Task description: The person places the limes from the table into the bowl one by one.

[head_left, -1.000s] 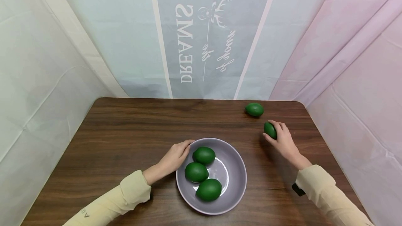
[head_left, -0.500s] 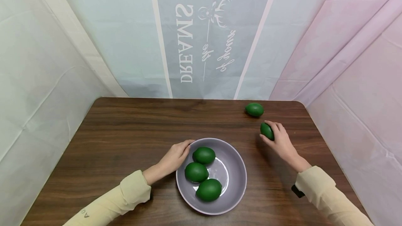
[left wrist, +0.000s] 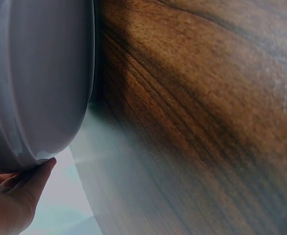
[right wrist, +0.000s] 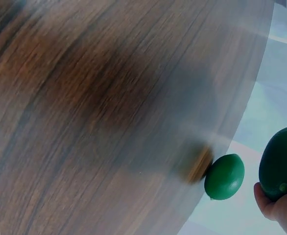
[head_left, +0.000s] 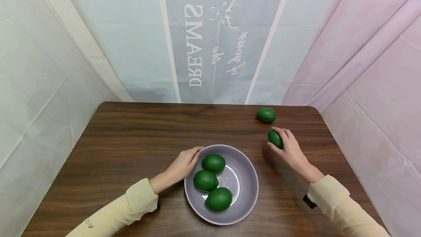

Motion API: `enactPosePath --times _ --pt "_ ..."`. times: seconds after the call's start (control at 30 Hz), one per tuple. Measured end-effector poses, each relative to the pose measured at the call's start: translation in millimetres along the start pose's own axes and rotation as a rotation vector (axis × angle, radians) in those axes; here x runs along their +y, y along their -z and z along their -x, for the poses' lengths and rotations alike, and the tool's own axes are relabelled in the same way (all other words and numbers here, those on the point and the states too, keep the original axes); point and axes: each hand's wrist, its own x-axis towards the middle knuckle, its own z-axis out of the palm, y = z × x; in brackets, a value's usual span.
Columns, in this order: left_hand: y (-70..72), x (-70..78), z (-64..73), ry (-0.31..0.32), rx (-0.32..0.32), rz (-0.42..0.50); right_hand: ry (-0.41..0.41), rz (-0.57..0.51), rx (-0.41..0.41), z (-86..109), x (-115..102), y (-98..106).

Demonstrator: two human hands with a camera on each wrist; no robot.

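A green, lemon-shaped fruit (head_left: 275,139) is gripped by the right hand (head_left: 291,151) over the right side of a dark brown wood-grain table (head_left: 148,131), near a matching green fruit (head_left: 266,115) by the far edge. The left hand (head_left: 182,164) grips a round, glossy grey-purple bowl (head_left: 245,193) holding three more green fruits (head_left: 219,199). Behind the table hangs pale blue-grey cloth (head_left: 131,21) with white stripes (head_left: 169,39) and lettering (head_left: 194,45), flanked by whitish cloth (head_left: 42,76) at left and pinkish cloth (head_left: 355,39) at right.
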Motion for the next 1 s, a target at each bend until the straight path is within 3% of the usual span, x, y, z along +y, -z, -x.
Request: enactPosePath --times 0.27,1.0 --pt "1.6 2.4 -0.4 0.01 -0.001 0.003 0.017 -0.002 -0.023 0.4 -9 2" --pt "2.5 3.4 -0.9 0.021 -0.011 0.011 0.117 -0.015 0.007 -1.6 -30 4"
